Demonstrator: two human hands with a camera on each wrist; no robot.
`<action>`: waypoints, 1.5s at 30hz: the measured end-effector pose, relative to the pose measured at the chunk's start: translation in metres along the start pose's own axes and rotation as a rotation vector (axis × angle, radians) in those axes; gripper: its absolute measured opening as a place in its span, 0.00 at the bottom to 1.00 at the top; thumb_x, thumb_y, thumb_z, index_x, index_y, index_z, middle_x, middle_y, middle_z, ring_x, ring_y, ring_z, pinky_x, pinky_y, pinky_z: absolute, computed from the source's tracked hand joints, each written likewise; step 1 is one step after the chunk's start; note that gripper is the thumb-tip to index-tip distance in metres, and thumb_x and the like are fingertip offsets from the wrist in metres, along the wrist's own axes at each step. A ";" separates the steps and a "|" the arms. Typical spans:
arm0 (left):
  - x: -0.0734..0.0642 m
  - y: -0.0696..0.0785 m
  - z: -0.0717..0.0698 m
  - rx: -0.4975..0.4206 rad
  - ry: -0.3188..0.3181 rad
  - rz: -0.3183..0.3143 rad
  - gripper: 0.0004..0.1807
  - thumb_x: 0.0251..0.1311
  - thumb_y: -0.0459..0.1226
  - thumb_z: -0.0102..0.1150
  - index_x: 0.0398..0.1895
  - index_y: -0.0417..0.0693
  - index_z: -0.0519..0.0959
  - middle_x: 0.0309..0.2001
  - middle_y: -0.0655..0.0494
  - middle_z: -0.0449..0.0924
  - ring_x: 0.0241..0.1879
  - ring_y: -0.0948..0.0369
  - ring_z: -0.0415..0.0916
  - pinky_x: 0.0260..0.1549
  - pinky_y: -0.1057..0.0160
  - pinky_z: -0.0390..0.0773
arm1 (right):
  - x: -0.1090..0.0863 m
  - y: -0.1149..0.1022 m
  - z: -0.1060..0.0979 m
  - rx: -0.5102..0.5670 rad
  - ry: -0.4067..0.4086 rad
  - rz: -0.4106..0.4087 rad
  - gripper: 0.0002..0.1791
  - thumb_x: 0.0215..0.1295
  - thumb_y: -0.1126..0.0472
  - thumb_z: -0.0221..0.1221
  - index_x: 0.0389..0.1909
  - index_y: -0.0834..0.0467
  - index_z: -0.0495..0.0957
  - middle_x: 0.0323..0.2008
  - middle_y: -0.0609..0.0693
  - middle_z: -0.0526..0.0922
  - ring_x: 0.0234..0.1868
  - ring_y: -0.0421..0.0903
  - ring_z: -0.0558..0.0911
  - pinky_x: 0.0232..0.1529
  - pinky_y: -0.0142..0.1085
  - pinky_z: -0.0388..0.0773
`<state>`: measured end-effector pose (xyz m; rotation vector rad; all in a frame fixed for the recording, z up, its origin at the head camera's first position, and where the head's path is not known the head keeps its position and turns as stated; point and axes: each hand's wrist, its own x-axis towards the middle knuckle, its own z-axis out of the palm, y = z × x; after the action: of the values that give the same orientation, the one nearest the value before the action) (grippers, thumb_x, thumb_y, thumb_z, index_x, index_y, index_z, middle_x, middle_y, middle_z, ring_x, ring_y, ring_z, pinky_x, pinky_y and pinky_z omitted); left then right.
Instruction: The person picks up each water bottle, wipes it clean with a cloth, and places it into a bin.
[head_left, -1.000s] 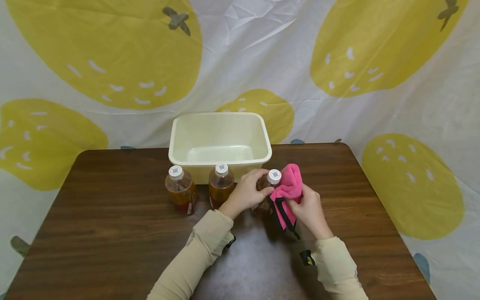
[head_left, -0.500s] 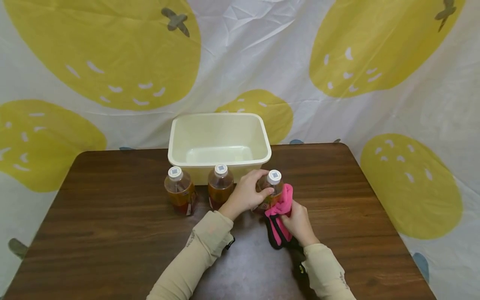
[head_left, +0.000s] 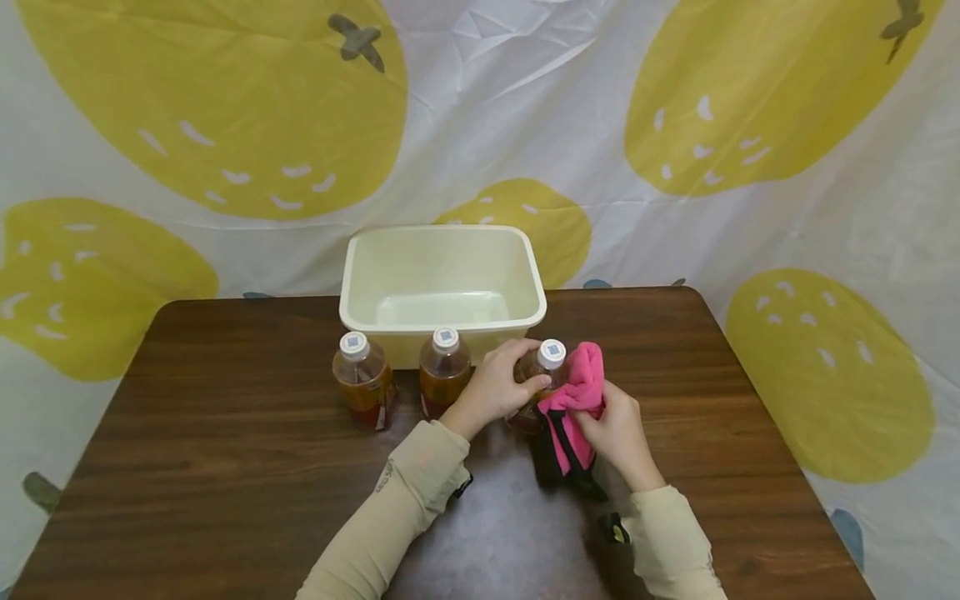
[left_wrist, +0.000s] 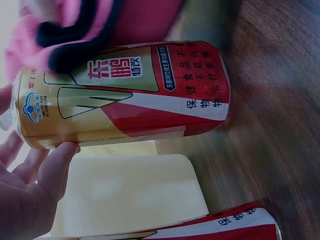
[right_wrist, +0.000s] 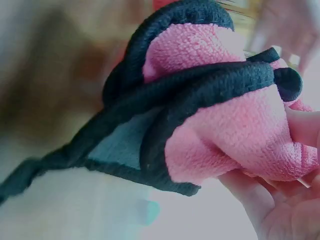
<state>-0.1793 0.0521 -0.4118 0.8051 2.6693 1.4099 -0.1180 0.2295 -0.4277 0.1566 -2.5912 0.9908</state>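
Note:
My left hand (head_left: 491, 383) holds a drink bottle (left_wrist: 95, 127) by its upper part, just below the white cap (head_left: 552, 353). The bottle stands upright on the table, with a gold and red label facing the left wrist camera. In my right hand (head_left: 621, 429) is a bunched pink cloth (head_left: 576, 387) with black edging, pinched between thumb and fingers. The cloth lies against the bottle's right side and covers part of it. Two similar bottles stand to the left, one middle bottle (head_left: 445, 379) close to my left forearm and one outer bottle (head_left: 365, 387).
Behind the bottles stands a cream plastic basin (head_left: 442, 327) at the back of the brown wooden table (head_left: 225, 467). A white curtain (head_left: 525, 125) with yellow fruit print hangs behind the table.
My right hand has moved the cloth down along the bottle toward me, then back up and slightly right. The left hand and the bottles stay in place.

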 end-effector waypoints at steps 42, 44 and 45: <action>0.000 -0.002 -0.001 0.004 0.013 0.037 0.23 0.52 0.39 0.61 0.51 0.41 0.72 0.50 0.45 0.75 0.50 0.52 0.72 0.50 0.56 0.71 | -0.013 0.026 0.029 -0.006 -0.072 0.043 0.09 0.42 0.72 0.65 0.26 0.66 0.75 0.22 0.57 0.80 0.22 0.48 0.76 0.24 0.42 0.74; 0.000 -0.001 0.000 0.013 0.013 0.039 0.23 0.52 0.39 0.62 0.51 0.41 0.73 0.50 0.46 0.75 0.51 0.53 0.72 0.50 0.56 0.71 | -0.010 0.020 0.021 0.003 -0.058 0.038 0.09 0.43 0.72 0.65 0.26 0.66 0.75 0.21 0.57 0.79 0.22 0.47 0.74 0.23 0.40 0.73; 0.000 -0.001 0.000 0.013 0.014 0.040 0.23 0.52 0.39 0.62 0.51 0.41 0.73 0.50 0.46 0.75 0.51 0.53 0.72 0.50 0.57 0.71 | -0.008 0.016 0.017 0.008 -0.046 0.031 0.09 0.43 0.72 0.65 0.26 0.67 0.75 0.20 0.56 0.79 0.21 0.46 0.72 0.22 0.39 0.72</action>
<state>-0.1801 0.0513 -0.4126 0.8571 2.6907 1.4130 -0.1191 0.2302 -0.4519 0.1429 -2.6392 1.0202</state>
